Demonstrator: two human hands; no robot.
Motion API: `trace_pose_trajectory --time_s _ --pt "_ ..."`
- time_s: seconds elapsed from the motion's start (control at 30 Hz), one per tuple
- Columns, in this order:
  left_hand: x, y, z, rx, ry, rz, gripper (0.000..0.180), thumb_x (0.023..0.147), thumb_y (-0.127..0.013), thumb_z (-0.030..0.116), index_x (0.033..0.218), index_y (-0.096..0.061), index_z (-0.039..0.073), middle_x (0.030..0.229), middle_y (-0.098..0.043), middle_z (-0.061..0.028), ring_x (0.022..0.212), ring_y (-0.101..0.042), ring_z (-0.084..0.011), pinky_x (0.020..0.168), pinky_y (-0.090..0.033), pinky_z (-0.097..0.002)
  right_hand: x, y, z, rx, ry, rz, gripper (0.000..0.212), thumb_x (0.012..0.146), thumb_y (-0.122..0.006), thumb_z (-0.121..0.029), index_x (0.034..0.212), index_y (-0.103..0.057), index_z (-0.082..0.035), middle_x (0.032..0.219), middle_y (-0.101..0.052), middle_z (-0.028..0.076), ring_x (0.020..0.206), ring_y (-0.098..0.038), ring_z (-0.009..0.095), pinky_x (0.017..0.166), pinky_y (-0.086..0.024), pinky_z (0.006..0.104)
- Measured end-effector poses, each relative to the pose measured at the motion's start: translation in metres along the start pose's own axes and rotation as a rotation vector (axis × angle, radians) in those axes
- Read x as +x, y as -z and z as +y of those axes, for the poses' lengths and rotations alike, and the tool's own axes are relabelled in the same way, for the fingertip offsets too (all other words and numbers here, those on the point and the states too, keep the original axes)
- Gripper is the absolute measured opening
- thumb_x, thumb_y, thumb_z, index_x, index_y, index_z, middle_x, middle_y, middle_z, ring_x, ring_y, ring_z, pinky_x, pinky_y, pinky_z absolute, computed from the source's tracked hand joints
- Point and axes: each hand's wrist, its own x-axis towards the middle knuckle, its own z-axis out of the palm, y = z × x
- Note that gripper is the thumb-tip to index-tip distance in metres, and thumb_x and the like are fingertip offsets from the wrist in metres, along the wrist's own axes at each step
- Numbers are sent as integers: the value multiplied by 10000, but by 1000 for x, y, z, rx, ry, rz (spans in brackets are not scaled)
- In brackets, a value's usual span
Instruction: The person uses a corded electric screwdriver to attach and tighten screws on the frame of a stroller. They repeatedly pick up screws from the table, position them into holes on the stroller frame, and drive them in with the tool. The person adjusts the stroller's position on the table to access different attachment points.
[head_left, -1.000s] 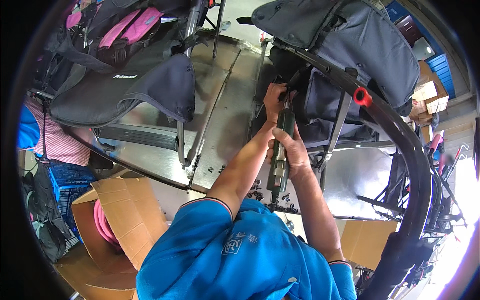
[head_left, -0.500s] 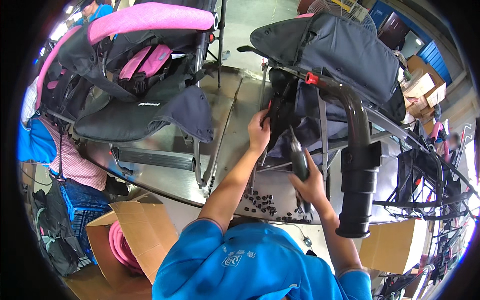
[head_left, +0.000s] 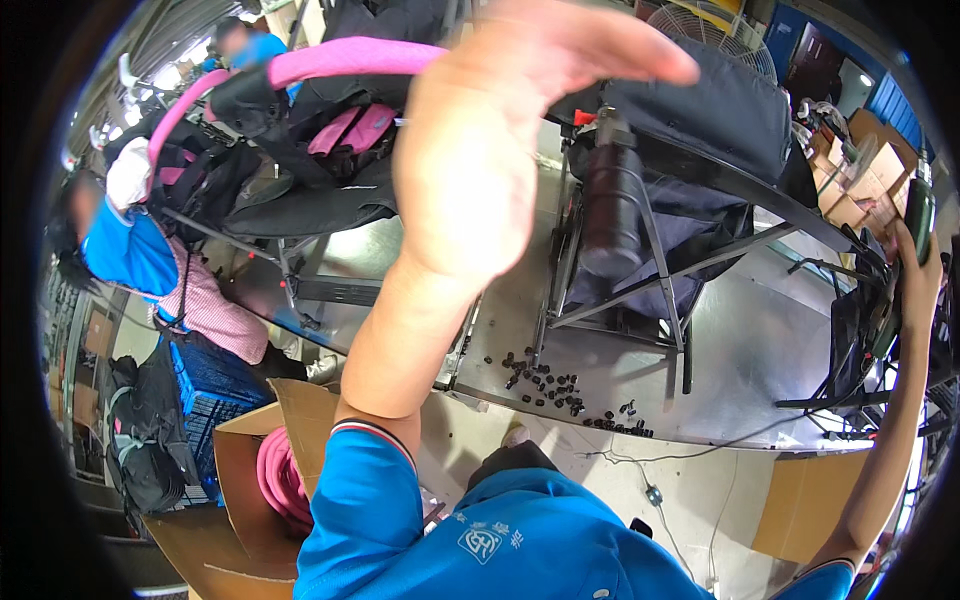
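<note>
My left hand (head_left: 545, 60) is raised close before me and blurred by motion, with a digit stretched to the right and its top cut off by the picture edge. It seems to hold nothing. Far out to the right, my right hand (head_left: 918, 265) grips a dark corded electric screwdriver (head_left: 920, 205), its tip pointing up. Between my arms a stroller with a dark canopy (head_left: 700, 110) and black tube frame stands on the metal bench (head_left: 750, 350). Its thick black grip tube (head_left: 612, 205) hangs toward the bench. My left hand hides part of its far left side.
Small black plastic parts (head_left: 545, 385) lie scattered along the bench's near edge. Another stroller with a pink bar (head_left: 350, 58) stands on the left, beside a person in blue (head_left: 135, 245). A cardboard box (head_left: 240, 450) holds pink tubing. The cord (head_left: 740, 440) crosses the near edge.
My left hand has left the stroller and come up toward me. My right hand has swung far right with the electric screwdriver. The stroller's grip tube has shifted left and away.
</note>
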Motion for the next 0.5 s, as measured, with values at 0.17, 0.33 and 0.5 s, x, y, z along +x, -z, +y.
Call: trace_pose_trajectory --time_s 0.17,0.33,0.5 --pt "1 -61 8 988 127 -116 202 864 -626 70 1047 -688 13 1163 -655 -169 1093 -625 -269 949 -469 -340 24 -9 28 684 -430 -216 349 836 -661 -484 823 -607 -139 680 -570 -4 543 -524 99 475 -410 244" --pt "5 -36 -36 1092 500 76 456 857 -651 109 1278 -532 -21 1245 -608 -202 1018 -646 -295 839 -539 -386 53 -30 72 747 -412 -338 457 804 -664 -530 894 -643 -83 697 -605 34 555 -562 142 500 -452 284" --pt "-48 -48 -15 777 669 257 479 908 -586 70 1365 -451 13 1058 -619 -136 611 -585 -137 519 -488 -292 -18 -46 58 691 -96 -82 378 878 -645 -356 1029 -641 -10 797 -606 42 606 -555 152 576 -457 305"
